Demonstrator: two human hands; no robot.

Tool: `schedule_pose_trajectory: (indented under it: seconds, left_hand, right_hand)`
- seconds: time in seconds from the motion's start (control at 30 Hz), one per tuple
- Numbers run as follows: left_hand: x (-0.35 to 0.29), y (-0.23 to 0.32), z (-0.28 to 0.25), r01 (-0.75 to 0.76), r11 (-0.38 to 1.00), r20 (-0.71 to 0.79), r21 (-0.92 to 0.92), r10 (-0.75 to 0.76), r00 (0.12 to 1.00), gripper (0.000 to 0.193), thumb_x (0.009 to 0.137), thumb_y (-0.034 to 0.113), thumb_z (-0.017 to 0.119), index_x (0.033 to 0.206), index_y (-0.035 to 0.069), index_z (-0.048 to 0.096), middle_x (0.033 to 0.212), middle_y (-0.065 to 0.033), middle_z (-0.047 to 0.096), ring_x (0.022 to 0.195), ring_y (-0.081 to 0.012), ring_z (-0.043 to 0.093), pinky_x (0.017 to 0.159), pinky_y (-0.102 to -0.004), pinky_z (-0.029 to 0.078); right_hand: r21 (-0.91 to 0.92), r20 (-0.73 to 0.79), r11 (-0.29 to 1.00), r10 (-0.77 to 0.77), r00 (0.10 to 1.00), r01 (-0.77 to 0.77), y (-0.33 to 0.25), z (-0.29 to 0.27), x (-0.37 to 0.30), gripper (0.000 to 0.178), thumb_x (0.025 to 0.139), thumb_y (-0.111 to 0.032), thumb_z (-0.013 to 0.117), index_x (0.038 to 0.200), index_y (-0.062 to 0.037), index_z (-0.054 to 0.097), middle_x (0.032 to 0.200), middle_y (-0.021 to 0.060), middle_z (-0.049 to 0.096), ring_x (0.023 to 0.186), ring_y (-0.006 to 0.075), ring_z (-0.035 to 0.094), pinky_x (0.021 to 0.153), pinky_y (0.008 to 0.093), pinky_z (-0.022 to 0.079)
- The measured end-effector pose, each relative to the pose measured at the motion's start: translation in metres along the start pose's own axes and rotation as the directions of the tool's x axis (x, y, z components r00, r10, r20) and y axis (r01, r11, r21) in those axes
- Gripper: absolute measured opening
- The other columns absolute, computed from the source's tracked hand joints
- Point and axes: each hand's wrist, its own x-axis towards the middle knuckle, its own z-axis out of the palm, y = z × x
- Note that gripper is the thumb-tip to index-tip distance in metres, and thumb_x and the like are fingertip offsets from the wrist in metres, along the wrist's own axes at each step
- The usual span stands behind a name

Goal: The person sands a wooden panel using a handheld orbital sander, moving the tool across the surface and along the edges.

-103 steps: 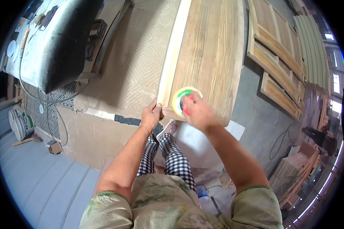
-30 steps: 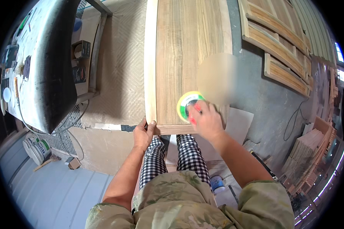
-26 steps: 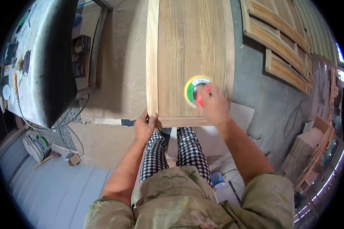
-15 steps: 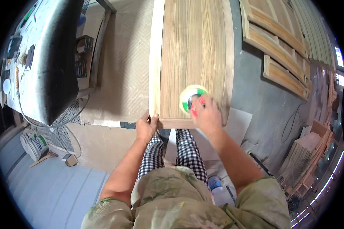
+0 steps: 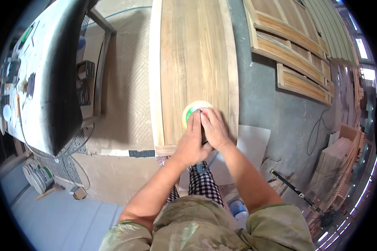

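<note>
A long wooden panel (image 5: 192, 54) with a pale raised border lies lengthwise in front of me. On its near end sits a round tool (image 5: 192, 111), looking like a palm sander, with a pale yellow rim and green, white and red on top. My left hand (image 5: 190, 140) and my right hand (image 5: 216, 129) are side by side and touching, fingers closed over the tool. They hide most of its top, and a dark part shows between them. How each fingertip grips cannot be made out.
A pale worktable (image 5: 42, 88) with tools stands at left, boxes on a shelf beside it. Buckets (image 5: 40, 178) are below it. Slatted wooden frames (image 5: 293, 58) lie at far right, near a thin cable (image 5: 314, 134). A white sheet (image 5: 251, 142) lies under the panel's near right corner.
My left hand has left the panel's near left corner and joined my right hand on the round tool. The view has shifted, and the panel appears farther left.
</note>
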Motion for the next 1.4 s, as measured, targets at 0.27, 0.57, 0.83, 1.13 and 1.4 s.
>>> schedule_pose_trajectory:
  seconds: [0.27,0.57,0.83,1.13,1.4]
  left_hand:
    - [0.128,0.023,-0.011,0.024,0.910,0.006,0.414,-0.029,1.000,0.058,0.074,0.016,0.069,0.124,0.008,0.040,0.118,-0.0152,0.048,0.085,-0.0382,0.062,0.069,-0.0461,0.054]
    - [0.133,0.046,0.002,-0.110,0.806,0.326,0.582,-0.108,0.939,0.060,0.071,0.020,0.069,0.122,0.006,0.041,0.116,-0.0192,0.049,0.087,-0.0395,0.061,0.069,-0.0464,0.053]
    - [0.302,0.029,-0.061,-0.084,0.796,0.051,0.600,0.067,0.996,0.049,0.071,0.018,0.066,0.112,0.007,0.043,0.107,-0.0219,0.050,0.088,-0.0441,0.058,0.072,-0.0492,0.050]
    - [0.214,0.039,-0.038,-0.309,0.757,0.511,0.576,-0.039,0.859,0.072,0.068,0.020,0.070,0.131,0.010,0.037,0.122,-0.0205,0.045,0.092,-0.0392,0.062,0.074,-0.0448,0.055]
    - [0.423,0.030,-0.083,-0.116,0.822,0.009,0.558,0.134,0.991,0.052,0.070,0.020,0.069,0.115,0.008,0.046,0.108,-0.0245,0.050,0.091,-0.0452,0.057,0.078,-0.0477,0.050]
  right_hand:
    - [0.074,-0.545,0.963,0.258,0.798,-0.261,0.076,-0.050,0.015,0.033,0.095,-0.025,0.045,0.118,-0.0038,0.057,0.116,0.0175,0.058,0.112,0.0332,0.051,0.097,0.0412,0.039]
    - [0.206,-0.378,0.865,0.501,0.779,-0.457,0.113,-0.010,0.013,0.046,0.098,-0.036,0.035,0.129,-0.0030,0.047,0.123,0.0200,0.054,0.117,0.0375,0.047,0.098,0.0440,0.038]
    - [0.130,-0.443,0.881,0.462,0.768,-0.454,0.103,0.000,0.016,0.042,0.097,-0.031,0.036,0.124,-0.0026,0.051,0.114,0.0164,0.060,0.111,0.0359,0.053,0.094,0.0437,0.042]
    - [0.026,-0.428,0.852,0.482,0.765,-0.523,0.089,-0.020,0.071,0.042,0.096,-0.033,0.039,0.128,-0.0058,0.046,0.120,0.0188,0.056,0.110,0.0379,0.052,0.092,0.0464,0.043]
    - [0.039,-0.472,0.895,0.409,0.781,-0.445,0.076,-0.016,0.079,0.037,0.094,-0.038,0.044,0.111,-0.0070,0.055,0.099,0.0153,0.063,0.092,0.0367,0.058,0.075,0.0473,0.048]
